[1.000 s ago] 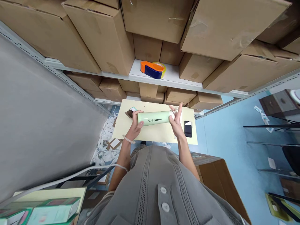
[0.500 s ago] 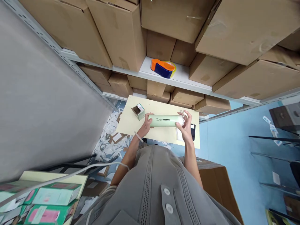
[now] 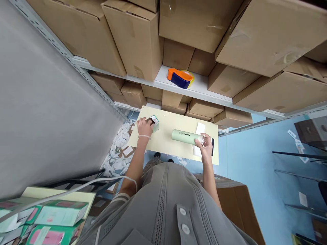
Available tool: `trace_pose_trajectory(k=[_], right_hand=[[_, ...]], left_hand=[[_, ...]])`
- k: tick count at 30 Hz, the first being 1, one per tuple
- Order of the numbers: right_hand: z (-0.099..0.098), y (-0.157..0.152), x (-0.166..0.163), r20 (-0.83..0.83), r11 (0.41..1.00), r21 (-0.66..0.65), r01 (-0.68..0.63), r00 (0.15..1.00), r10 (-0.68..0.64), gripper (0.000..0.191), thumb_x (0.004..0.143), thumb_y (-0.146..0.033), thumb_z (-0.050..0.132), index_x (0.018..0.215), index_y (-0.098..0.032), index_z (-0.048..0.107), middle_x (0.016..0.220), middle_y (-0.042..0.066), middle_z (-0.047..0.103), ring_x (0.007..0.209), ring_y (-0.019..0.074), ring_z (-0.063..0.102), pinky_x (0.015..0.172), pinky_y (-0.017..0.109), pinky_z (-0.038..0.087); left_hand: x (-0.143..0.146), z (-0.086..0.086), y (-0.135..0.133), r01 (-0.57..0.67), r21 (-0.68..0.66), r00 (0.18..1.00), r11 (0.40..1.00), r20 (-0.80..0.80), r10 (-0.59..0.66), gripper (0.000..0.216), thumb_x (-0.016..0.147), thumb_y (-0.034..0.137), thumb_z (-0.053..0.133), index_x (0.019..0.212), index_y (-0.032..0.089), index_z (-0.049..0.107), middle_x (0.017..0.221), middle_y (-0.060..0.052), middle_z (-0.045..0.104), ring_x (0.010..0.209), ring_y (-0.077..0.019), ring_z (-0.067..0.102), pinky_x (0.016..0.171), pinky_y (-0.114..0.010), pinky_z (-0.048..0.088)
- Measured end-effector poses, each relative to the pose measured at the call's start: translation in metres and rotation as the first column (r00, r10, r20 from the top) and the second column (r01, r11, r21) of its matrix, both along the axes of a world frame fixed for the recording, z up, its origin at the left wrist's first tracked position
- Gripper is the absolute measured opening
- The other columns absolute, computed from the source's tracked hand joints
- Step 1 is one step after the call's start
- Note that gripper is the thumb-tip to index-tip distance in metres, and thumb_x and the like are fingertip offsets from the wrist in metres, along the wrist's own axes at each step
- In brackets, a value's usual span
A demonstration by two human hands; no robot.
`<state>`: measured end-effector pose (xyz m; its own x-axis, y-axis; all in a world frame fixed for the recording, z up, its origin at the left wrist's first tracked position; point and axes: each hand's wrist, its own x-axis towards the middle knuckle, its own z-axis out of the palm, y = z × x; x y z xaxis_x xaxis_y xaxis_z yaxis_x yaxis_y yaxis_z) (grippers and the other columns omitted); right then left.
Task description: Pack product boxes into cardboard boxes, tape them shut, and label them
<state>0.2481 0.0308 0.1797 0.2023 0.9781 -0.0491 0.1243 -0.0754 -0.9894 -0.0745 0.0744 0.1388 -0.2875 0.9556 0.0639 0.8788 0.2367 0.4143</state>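
A pale green bottle lies sideways over the small cream table. My right hand grips its silver-capped right end. My left hand is off the bottle and closed around a small open teal-and-white box at the table's left side. A white paper slip lies just behind the bottle. A black phone sits under my right hand, mostly hidden.
Metal shelving with many cardboard boxes rises behind the table; an orange and blue tape dispenser sits on a shelf. Paper scraps litter the floor at left. Green and pink boxes lie at bottom left, a brown carton at right.
My left hand let go of the bottle's left end and moved left onto the small box. My right hand lowered the bottle toward the table.
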Motion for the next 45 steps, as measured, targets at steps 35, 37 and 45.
trace_pose_trajectory(k=[35, 37, 45], right_hand=[[0.035, 0.012, -0.036, 0.813, 0.874, 0.017, -0.486, 0.515, 0.270, 0.039, 0.090, -0.041, 0.057, 0.126, -0.025, 0.055, 0.114, 0.009, 0.061, 0.100, 0.0262, 0.059, 0.074, 0.034, 0.048], [0.040, 0.018, -0.037, 0.842, 0.857, -0.022, -0.515, 0.452, 0.294, 0.040, 0.090, -0.039, 0.058, 0.127, -0.025, 0.053, 0.115, 0.009, 0.060, 0.100, 0.0268, 0.059, 0.073, 0.034, 0.047], [0.022, 0.040, -0.065, 0.894, 0.775, -0.295, -0.559, 0.125, 0.430, 0.043, 0.085, -0.029, 0.067, 0.125, -0.026, 0.052, 0.116, 0.010, 0.059, 0.101, 0.0284, 0.056, 0.071, 0.033, 0.046]], left_hand=[[0.092, -0.078, 0.003, 0.497, 0.089, 0.680, 0.863, 0.578, -0.451, 0.050, 0.061, 0.002, 0.062, 0.105, 0.017, 0.044, 0.120, -0.013, 0.040, 0.124, -0.0296, 0.044, 0.110, -0.050, 0.038], [0.094, -0.081, 0.003, 0.486, 0.104, 0.674, 0.868, 0.588, -0.447, 0.051, 0.060, 0.005, 0.064, 0.105, 0.017, 0.043, 0.120, -0.013, 0.039, 0.127, -0.0313, 0.041, 0.112, -0.051, 0.035], [0.105, -0.092, -0.002, 0.501, 0.025, 0.636, 0.865, 0.667, -0.388, 0.055, 0.061, 0.013, 0.066, 0.107, 0.020, 0.037, 0.114, -0.012, 0.045, 0.115, -0.0316, 0.048, 0.099, -0.053, 0.042]])
